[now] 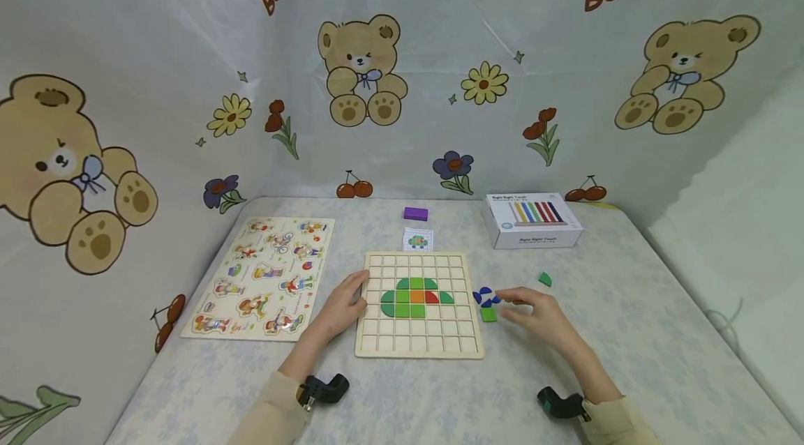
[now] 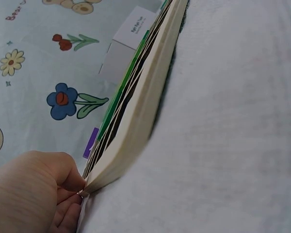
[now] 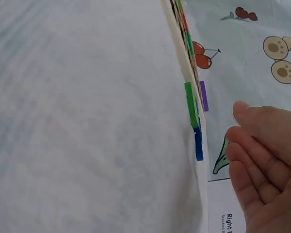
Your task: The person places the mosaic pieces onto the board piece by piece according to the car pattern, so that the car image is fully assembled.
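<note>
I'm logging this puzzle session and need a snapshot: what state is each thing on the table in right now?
Grid board: flat, partly filled, most cells bare.
Tile pattern: green, orange and red tiles seated mid-board.
Left hand: holds the board's left edge.
Right hand: open above the table, holding nothing.
Loose green square: flat beside the board.
Blue pieces: loose beside the board.
White box: closed.
Peg puzzle: flat, untouched.

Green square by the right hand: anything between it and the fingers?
Nothing visible. The green square lies on the cloth just left of the right hand, beside the blue pieces; the hand hovers open next to it.
</note>
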Demonstrator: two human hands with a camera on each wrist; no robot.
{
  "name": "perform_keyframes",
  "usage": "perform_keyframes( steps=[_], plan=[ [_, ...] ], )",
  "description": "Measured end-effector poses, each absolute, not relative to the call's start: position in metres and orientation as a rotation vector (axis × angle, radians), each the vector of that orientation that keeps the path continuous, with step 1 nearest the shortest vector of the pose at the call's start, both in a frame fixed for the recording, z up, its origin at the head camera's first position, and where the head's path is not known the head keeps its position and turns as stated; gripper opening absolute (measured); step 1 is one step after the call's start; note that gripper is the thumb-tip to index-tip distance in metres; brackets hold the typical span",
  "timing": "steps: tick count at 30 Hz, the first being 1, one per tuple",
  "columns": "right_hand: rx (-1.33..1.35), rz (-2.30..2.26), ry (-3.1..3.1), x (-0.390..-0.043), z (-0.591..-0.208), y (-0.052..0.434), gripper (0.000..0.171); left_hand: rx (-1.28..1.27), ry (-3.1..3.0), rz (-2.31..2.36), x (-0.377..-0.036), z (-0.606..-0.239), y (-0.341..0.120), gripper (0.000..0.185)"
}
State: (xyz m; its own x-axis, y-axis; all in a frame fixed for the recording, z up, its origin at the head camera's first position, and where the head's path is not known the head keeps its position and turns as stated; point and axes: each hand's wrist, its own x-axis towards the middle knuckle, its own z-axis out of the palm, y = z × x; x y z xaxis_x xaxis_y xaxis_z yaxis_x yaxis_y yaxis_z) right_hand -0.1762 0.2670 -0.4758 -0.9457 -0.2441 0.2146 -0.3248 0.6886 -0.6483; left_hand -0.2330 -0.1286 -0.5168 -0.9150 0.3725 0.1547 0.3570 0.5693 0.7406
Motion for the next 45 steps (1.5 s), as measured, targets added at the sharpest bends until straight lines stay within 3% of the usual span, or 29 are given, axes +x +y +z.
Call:
perform_keyframes(
  steps=[30,45],
  plan=[
    [0.458,0.980,-2.814,-0.177,-0.504,0.256,0.032,0.608,2.784,1.315,-0.233,-0.518,-0.128,0.057],
    [0.480,1.142,-2.650,-0.188,-0.458,0.245,0.030,0.599,2.768,1.321,-0.233,-0.518,-0.128,0.057]
  ],
)
